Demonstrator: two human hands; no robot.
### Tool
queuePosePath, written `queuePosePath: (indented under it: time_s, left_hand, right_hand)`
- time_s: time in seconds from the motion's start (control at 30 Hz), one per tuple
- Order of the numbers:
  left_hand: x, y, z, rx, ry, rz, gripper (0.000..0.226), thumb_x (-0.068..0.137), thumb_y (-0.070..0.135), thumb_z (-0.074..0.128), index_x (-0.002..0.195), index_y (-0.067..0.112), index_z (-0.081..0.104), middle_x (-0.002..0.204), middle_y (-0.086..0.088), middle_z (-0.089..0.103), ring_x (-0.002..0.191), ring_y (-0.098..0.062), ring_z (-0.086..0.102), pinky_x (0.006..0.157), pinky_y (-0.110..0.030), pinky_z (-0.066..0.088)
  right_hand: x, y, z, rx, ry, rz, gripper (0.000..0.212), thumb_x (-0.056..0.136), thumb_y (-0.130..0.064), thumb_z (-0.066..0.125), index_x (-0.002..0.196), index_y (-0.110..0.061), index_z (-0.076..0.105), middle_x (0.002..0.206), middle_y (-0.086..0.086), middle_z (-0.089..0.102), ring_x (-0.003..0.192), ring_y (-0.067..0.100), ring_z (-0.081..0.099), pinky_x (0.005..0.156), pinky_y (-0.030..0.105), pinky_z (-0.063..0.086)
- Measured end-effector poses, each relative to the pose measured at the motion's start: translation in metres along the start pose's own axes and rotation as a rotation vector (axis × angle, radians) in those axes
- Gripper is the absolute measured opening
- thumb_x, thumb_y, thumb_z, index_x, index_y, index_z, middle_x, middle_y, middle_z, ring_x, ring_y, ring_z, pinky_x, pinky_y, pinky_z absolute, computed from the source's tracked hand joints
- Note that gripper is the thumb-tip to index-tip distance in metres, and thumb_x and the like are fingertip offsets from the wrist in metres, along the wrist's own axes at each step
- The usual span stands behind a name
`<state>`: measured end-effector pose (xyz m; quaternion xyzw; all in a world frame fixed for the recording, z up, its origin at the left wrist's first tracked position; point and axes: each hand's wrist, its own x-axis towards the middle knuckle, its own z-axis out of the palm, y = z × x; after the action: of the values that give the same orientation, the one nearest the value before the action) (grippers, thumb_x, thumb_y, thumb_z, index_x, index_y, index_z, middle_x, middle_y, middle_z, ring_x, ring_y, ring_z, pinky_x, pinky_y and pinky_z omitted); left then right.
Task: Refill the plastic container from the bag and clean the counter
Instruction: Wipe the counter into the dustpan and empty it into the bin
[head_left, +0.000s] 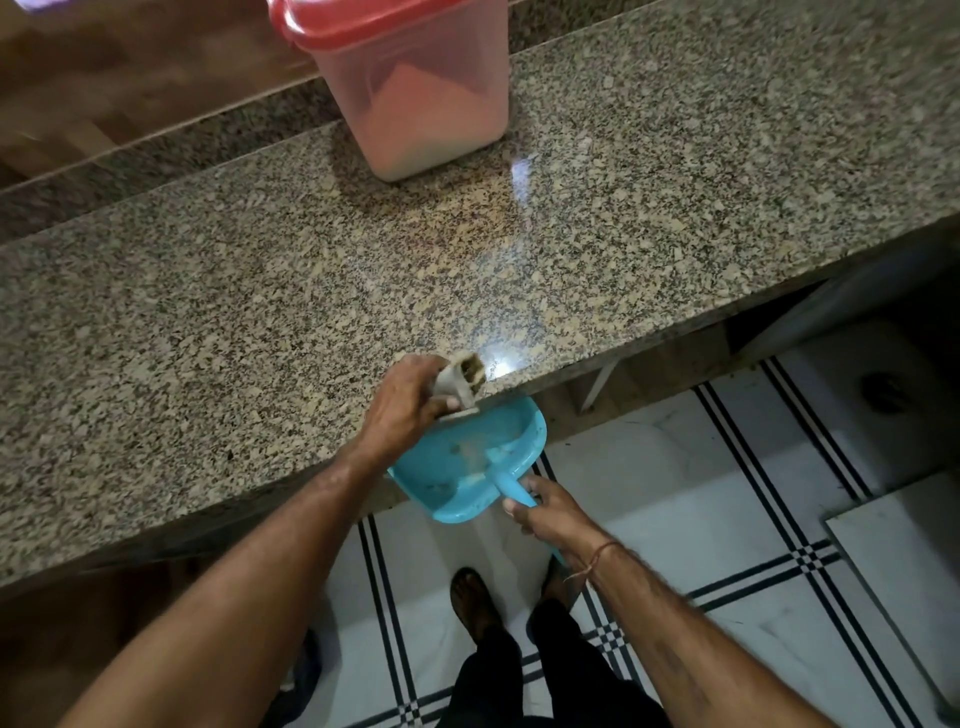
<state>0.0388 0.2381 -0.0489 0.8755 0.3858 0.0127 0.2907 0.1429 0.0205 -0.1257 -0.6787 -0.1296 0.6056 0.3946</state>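
Observation:
A clear plastic container with a red lid stands at the back of the speckled granite counter, partly filled with pale powder. At the counter's front edge my left hand grips a small brush, bristles on the edge. Just below the edge my right hand holds the handle of a blue dustpan. A little pale debris lies in the pan. No bag is in view.
A raised granite ledge and a wooden surface run behind the counter. Below is a white tiled floor with black stripes, where my feet stand. A white slab lies at the lower right.

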Motion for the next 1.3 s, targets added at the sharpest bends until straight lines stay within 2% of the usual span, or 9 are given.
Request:
queuePosePath:
  time_s: [0.1,0.33,0.5,0.57,0.8,0.9,1.03,1.2,1.3]
  left_hand:
    - [0.006,-0.002,0.009,0.132,-0.058,0.067,0.046,0.085,0.032,0.079,0.127,0.023,0.062,0.122,-0.001,0.058,0.108,-0.014,0.047,0.093,-0.033,0.043]
    - [0.003,0.009,0.011,0.190,0.049,0.085,0.026,0.086,0.029,0.079,0.104,0.018,0.064,0.096,0.000,0.062,0.084,-0.016,0.057,0.077,-0.037,0.057]
    - [-0.037,0.007,0.033,0.224,0.131,0.059,0.022,0.091,0.035,0.073,0.103,0.024,0.059,0.099,0.006,0.055,0.090,-0.018,0.046,0.070,-0.030,0.040]
    - [-0.058,0.003,0.043,0.220,0.118,0.056,0.025,0.090,0.039,0.072,0.101,0.026,0.054,0.102,0.006,0.055,0.089,-0.019,0.048,0.066,-0.034,0.045]
    - [-0.123,-0.043,0.062,-0.182,0.331,-0.462,0.022,0.089,0.039,0.072,0.094,0.022,0.058,0.096,0.001,0.057,0.086,-0.025,0.059,0.064,-0.035,0.040]
    - [-0.145,-0.072,0.058,-0.297,0.407,-0.671,0.025,0.088,0.042,0.071,0.098,0.022,0.060,0.101,-0.001,0.063,0.091,-0.027,0.062,0.065,-0.033,0.040]
    - [-0.195,-0.112,0.048,-0.516,0.499,-0.853,0.024,0.088,0.044,0.073,0.091,0.025,0.059,0.096,0.000,0.068,0.087,-0.024,0.064,0.069,-0.032,0.045]
    - [-0.300,-0.188,0.056,-0.794,0.680,-1.084,0.053,0.070,0.067,0.068,0.093,0.020,0.062,0.096,-0.004,0.075,0.090,-0.030,0.072,0.080,-0.047,0.060]
    - [-0.364,-0.218,0.062,-0.874,0.816,-1.239,0.053,0.071,0.063,0.070,0.101,0.019,0.065,0.106,-0.011,0.075,0.099,-0.034,0.071,0.087,-0.047,0.058]
  right_hand:
    - [0.001,0.001,0.003,-0.012,-0.009,-0.001,0.010,0.096,-0.017,0.066,0.096,-0.026,0.061,0.089,-0.004,0.061,0.076,0.008,0.055,0.068,0.023,0.048]
    - [-0.001,0.002,0.008,-0.054,-0.014,-0.004,0.011,0.096,-0.019,0.067,0.095,-0.028,0.060,0.091,-0.005,0.062,0.079,0.009,0.057,0.071,0.027,0.050]
    - [-0.005,0.007,0.006,-0.071,-0.016,-0.007,0.010,0.097,-0.018,0.064,0.097,-0.026,0.060,0.090,-0.006,0.061,0.075,0.006,0.056,0.064,0.020,0.047]
    - [-0.007,0.011,0.006,-0.096,-0.027,0.001,0.007,0.098,-0.018,0.063,0.104,-0.022,0.062,0.091,-0.005,0.061,0.075,0.006,0.056,0.062,0.018,0.047]
    - [-0.015,0.023,0.034,-0.235,-0.090,0.016,0.013,0.093,-0.025,0.069,0.105,-0.023,0.066,0.095,-0.001,0.065,0.083,0.012,0.061,0.073,0.030,0.053]
    - [-0.021,0.022,0.059,-0.337,-0.147,0.021,0.024,0.095,-0.026,0.068,0.117,-0.016,0.065,0.098,-0.001,0.065,0.082,0.010,0.060,0.072,0.026,0.053]
    - [-0.031,0.020,0.111,-0.442,-0.242,-0.029,0.011,0.097,-0.020,0.065,0.107,-0.017,0.065,0.090,-0.003,0.060,0.075,0.007,0.056,0.064,0.020,0.049]
    - [-0.048,0.031,0.201,-0.584,-0.368,-0.053,0.018,0.096,-0.026,0.067,0.112,-0.018,0.063,0.094,-0.001,0.062,0.079,0.009,0.058,0.069,0.024,0.050]
    - [-0.054,0.045,0.258,-0.724,-0.437,-0.056,0.013,0.098,-0.023,0.064,0.109,-0.018,0.061,0.089,-0.001,0.061,0.075,0.008,0.056,0.067,0.024,0.051]
